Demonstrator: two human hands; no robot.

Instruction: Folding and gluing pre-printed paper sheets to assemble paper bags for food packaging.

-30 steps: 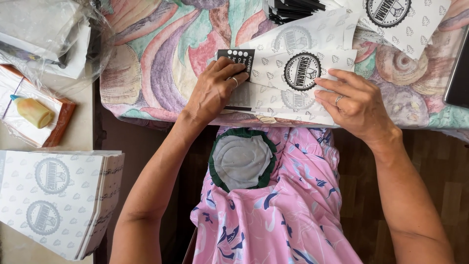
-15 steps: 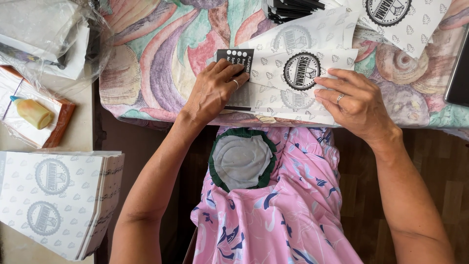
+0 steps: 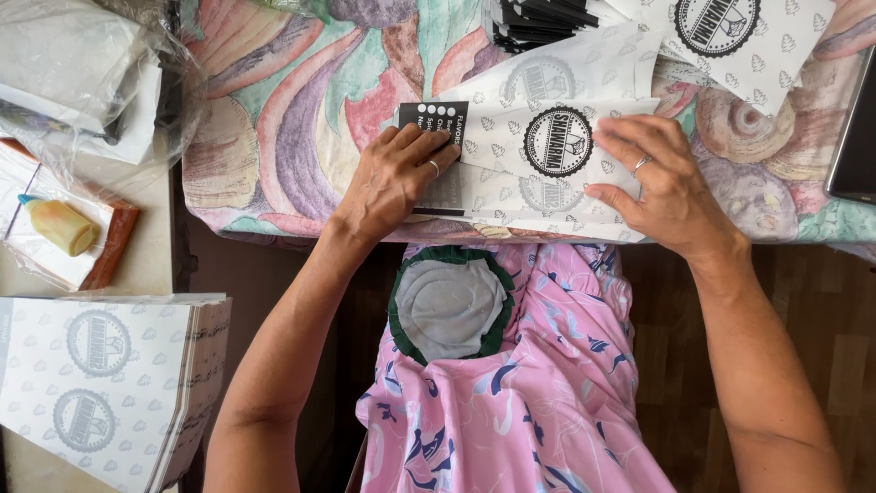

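Both hands, left [image 3: 394,181] and right [image 3: 659,184], fingers spread flat, press a paper sleeve [image 3: 547,151] onto the swirl-patterned tabletop [image 3: 274,119]; wooden floor [image 3: 821,347] below.

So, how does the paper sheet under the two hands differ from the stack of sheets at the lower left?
The paper sheet is single, lies on the flowered cloth, and the left hand and right hand press it. The stack holds many sheets, sits on a plain surface, untouched. Both are white with round dark stamps.
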